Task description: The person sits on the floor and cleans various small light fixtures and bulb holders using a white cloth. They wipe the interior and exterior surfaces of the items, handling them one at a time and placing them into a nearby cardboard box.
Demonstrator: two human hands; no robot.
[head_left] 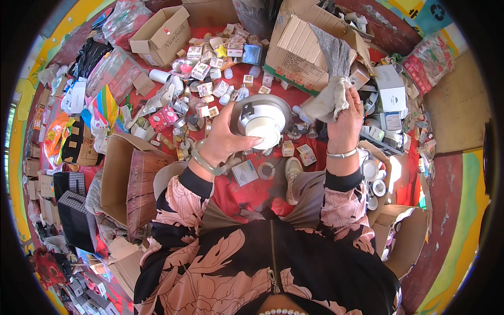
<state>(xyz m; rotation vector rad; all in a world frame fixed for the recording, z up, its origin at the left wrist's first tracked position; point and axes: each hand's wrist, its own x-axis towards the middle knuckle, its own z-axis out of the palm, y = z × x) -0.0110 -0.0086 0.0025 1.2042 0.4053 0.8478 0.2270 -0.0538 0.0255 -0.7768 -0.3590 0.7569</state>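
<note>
My left hand (pixel 223 139) grips a round, silver-rimmed fitting (pixel 286 113) with a white, cup-shaped middle, like a light fitting. The thumb presses on its white part and the fingers are behind the rim, mostly hidden. To the right, my right hand (pixel 350 118) is closed on a crumpled grey-and-white rag (pixel 329 102). One long grey end of it reaches upward, over the front of a big cardboard box (pixel 296 52). The rag and the fitting are apart, both held up above the heap.
Small boxes, bottles and lamp parts (pixel 205 86) cover the red floor cloth. An open carton (pixel 118 184) stands at my left, another (pixel 415 236) at my right. Round white-and-silver fittings (pixel 370 169) lie in a carton near my right forearm. My shoe (pixel 293 178) rests among the litter.
</note>
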